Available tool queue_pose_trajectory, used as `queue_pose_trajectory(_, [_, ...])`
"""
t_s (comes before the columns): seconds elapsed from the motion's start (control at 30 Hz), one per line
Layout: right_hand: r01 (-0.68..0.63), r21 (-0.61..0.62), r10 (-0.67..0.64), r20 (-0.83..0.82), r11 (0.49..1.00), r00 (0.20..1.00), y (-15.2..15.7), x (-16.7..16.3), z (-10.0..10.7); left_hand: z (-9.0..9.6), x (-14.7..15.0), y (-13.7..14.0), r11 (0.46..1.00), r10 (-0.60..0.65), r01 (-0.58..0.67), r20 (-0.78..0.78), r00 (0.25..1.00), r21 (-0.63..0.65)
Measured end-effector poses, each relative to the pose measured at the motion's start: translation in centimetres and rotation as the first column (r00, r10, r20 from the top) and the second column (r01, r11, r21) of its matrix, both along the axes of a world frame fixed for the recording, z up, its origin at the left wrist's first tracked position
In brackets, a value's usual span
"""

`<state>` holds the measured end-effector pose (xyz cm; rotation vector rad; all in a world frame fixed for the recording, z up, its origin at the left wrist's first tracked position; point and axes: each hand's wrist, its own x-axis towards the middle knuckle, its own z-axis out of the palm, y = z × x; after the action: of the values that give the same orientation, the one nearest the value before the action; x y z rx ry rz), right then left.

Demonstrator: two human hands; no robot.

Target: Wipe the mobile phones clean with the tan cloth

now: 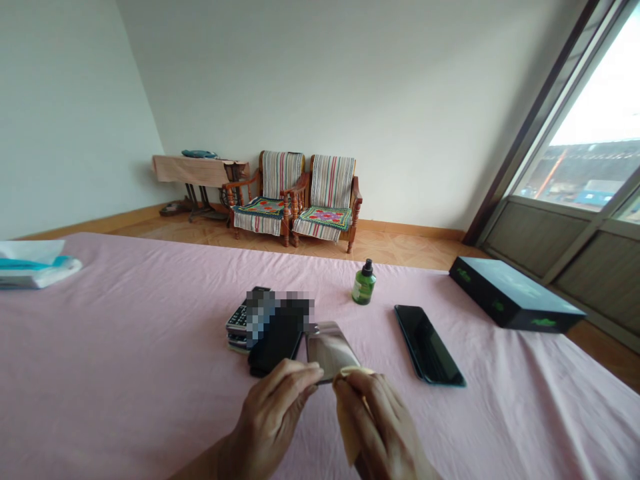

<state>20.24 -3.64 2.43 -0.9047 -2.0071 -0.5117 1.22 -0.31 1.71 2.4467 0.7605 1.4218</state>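
Observation:
My left hand (277,403) pinches the near left corner of a shiny, flat phone (331,348) between thumb and fingers. The phone's face reflects light, so its screen details do not show. In my right hand (383,417) is a pale yellow cloth (343,417), bunched under the fingers at the phone's near right edge. Just left of the phone lies a black phone (277,341), partly blurred out. Beside that sits a stack of older phones, the top one a keypad phone (241,315).
A green pump bottle (364,285) stands behind the hands. To the right lie a dark smartphone (429,345) and a black box (515,293). A tissue pack (37,267) is at far left on the pink sheet (125,373). Two chairs (327,200) stand beyond its edge.

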Motion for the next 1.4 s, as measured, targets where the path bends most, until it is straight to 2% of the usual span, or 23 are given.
queue_pose_trajectory(0.1, [0.0,0.03,0.002,-0.051,1.0,0.999,0.2,-0.3,-0.1,0.1,-0.1,0.0,1.0,0.002,-0.002,-0.01,1.0,0.004])
queue_pose_trajectory(0.3, [-0.01,0.051,0.012,-0.034,0.999,0.999,0.3,0.2,0.2,0.2,-0.1,0.1,0.999,0.032,-0.032,-0.012,0.999,-0.003])
queue_pose_trajectory(0.47, [-0.023,-0.053,0.026,0.063,0.998,0.998,-0.1,0.2,0.1,0.5,0.0,0.1,0.999,0.043,-0.043,-0.009,0.999,0.01])
queue_pose_trajectory(0.6, [-0.026,0.047,0.027,-0.025,0.999,0.999,-0.1,0.3,0.0,0.4,0.0,0.0,1.0,0.031,-0.031,0.0,1.0,0.001])
queue_pose_trajectory(0.63, [-0.031,0.034,0.032,-0.03,0.999,0.999,-0.1,0.4,0.0,0.3,0.0,0.0,1.0,0.023,-0.023,-0.001,1.0,-0.003])
queue_pose_trajectory(0.73, [-0.068,-0.133,0.066,-0.021,0.989,0.998,0.0,1.1,0.0,-0.1,-0.2,0.0,1.0,0.005,-0.006,-0.03,1.0,-0.026])
queue_pose_trajectory(0.8, [-0.084,-0.193,0.072,-0.068,0.978,0.995,0.3,1.6,-0.1,-0.3,-0.4,0.0,0.999,-0.002,0.0,-0.055,0.998,-0.032])
queue_pose_trajectory(0.93, [0.015,-0.192,-0.059,-0.225,0.981,0.973,1.4,2.9,-0.2,-0.1,-0.8,-0.1,0.999,-0.027,0.031,-0.159,0.987,0.024])
queue_pose_trajectory(1.03, [0.095,-0.266,-0.165,-0.253,0.959,0.953,2.4,4.1,-0.4,0.3,-1.0,-0.4,0.994,-0.054,0.08,-0.295,0.954,0.076])
queue_pose_trajectory(1.1, [0.101,-0.292,-0.176,-0.244,0.951,0.954,3.0,4.6,-0.8,0.6,-0.9,-0.6,0.983,-0.094,0.146,-0.38,0.92,0.11])
queue_pose_trajectory(1.2, [0.059,-0.303,-0.124,-0.201,0.951,0.972,3.5,4.7,-1.8,0.9,-0.4,-0.8,0.958,-0.157,0.246,-0.449,0.88,0.146])
queue_pose_trajectory(1.3, [0.023,-0.326,-0.061,-0.105,0.945,0.993,3.5,4.2,-2.4,1.4,0.0,-1.1,0.952,-0.185,0.278,-0.481,0.857,0.131])
queue_pose_trajectory(1.4, [0.005,-0.321,0.005,0.029,0.947,1.0,3.1,3.7,-2.0,1.9,0.3,-1.2,0.953,-0.189,0.285,-0.534,0.824,0.102])
